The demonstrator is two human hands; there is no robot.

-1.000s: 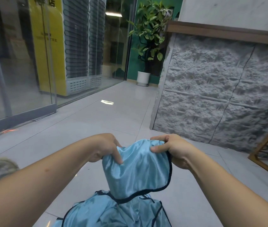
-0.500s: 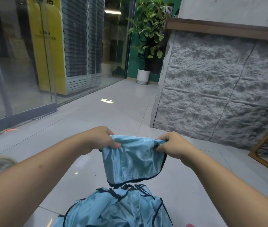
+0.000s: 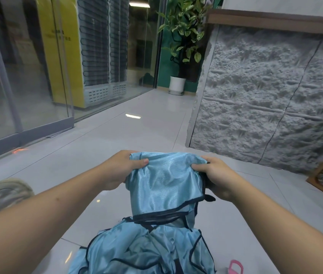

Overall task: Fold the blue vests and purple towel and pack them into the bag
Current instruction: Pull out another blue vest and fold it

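Nearest, below both hands, a heap (image 3: 142, 252) of blue vests with dark piping lies crumpled on the floor (image 3: 101, 139), reaching out of view at the bottom edge. Just right of the heap, under the right forearm, a small pink loop (image 3: 235, 266) shows; what it belongs to cannot be told.

Above the heap hangs the vest (image 3: 166, 184) now being worked. The left hand (image 3: 121, 171) grips its upper left corner, thumb laid over the front and fingers tucked behind. The right hand (image 3: 214, 175) pinches the upper right corner, fingers curled over the top edge and the side seam bunched in its palm. The cloth hangs doubled between them, its lower hem just touching or very nearly touching the heap.

To my reading, this is the folding step on one vest, with most of the task left: the heap is unfolded, and neither towel nor bag is in view. The next move likely calls for bringing the two hands together to halve the width, keeping the slippery cloth taut so the edges line up.

Left of the left forearm a mottled shoe (image 3: 8, 192) sits on the floor. Far beyond the hands stand a rough stone wall (image 3: 265, 99) and a potted plant (image 3: 182, 36).
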